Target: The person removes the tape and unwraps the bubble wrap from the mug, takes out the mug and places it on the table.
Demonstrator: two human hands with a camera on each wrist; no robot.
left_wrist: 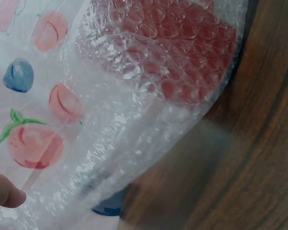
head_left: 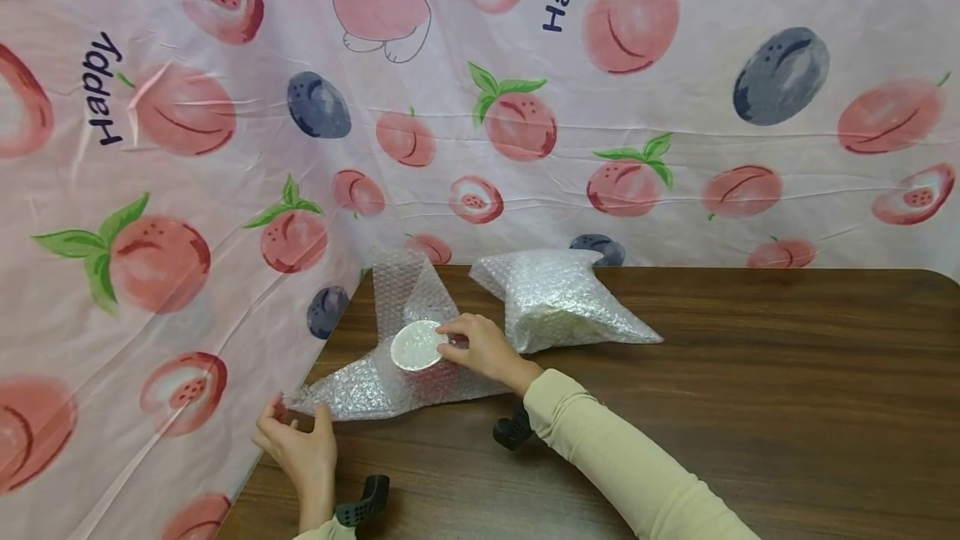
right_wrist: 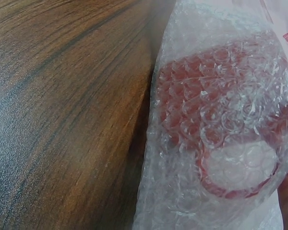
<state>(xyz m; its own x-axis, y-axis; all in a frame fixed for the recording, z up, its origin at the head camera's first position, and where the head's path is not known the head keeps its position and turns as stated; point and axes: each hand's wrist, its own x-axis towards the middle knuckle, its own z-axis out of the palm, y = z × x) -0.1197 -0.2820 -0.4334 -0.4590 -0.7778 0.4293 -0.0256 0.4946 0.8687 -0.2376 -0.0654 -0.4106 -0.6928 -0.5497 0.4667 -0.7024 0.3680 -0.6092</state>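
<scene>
A red mug (right_wrist: 192, 98) with a handle (right_wrist: 237, 194) stands wrapped at its side in clear bubble wrap (head_left: 352, 390). Its round white top (head_left: 417, 347) shows in the head view. My right hand (head_left: 480, 348) pinches the mug at its right rim; only a bit of that hand enters the right wrist view. The left end of the wrap is held by my left hand (head_left: 300, 444), whose thumb and fingers are spread along it. In the left wrist view the wrap stretches from the mug down to a fingertip (left_wrist: 7, 191). Another wrap flap rises behind the mug.
Just right of the mug sits a second bubble-wrapped bundle (head_left: 558, 302), its contents hard to make out. The dark wooden table (head_left: 750, 407) runs to the right. A fruit-printed cloth (head_left: 637, 123) hangs along the table's back and left edges. Black camera mounts (head_left: 365, 502) sit at both wrists.
</scene>
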